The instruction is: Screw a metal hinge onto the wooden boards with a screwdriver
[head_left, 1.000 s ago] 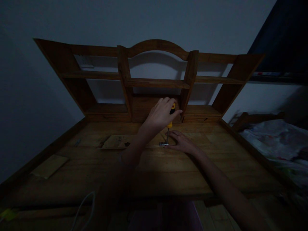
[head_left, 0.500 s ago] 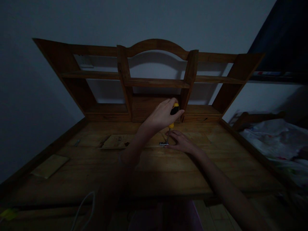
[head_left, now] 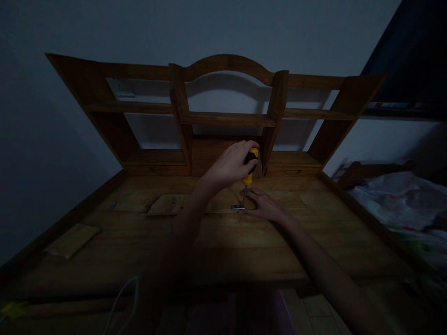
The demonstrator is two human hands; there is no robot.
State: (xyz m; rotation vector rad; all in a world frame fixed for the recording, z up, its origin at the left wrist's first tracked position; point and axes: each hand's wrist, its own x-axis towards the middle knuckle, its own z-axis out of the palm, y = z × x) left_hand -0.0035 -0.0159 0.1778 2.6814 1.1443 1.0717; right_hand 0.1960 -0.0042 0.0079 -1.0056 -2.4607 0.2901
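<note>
My left hand (head_left: 232, 160) is wrapped around the yellow and black handle of a screwdriver (head_left: 248, 179), which stands nearly upright. The shaft runs down to the right end of a small metal hinge (head_left: 238, 207). This hinge lies at the front edge of a flat wooden board (head_left: 220, 204) on the desk. My right hand (head_left: 263, 204) rests on the board just right of the shaft. Its thumb and forefinger are spread apart, with the thumb by the hinge's end. The screwdriver's tip is too small to make out clearly.
A wooden shelf unit (head_left: 228, 119) stands along the back of the desk (head_left: 240, 256). At the left lie a thin wooden piece (head_left: 73, 239) and a small metal part (head_left: 112, 206). A pale cable (head_left: 118, 298) loops at the front left. The room is dim.
The fingers of my left hand have turned and closed further round the screwdriver handle; the thumb now lies across it. My right hand and the hinge stay in place.
</note>
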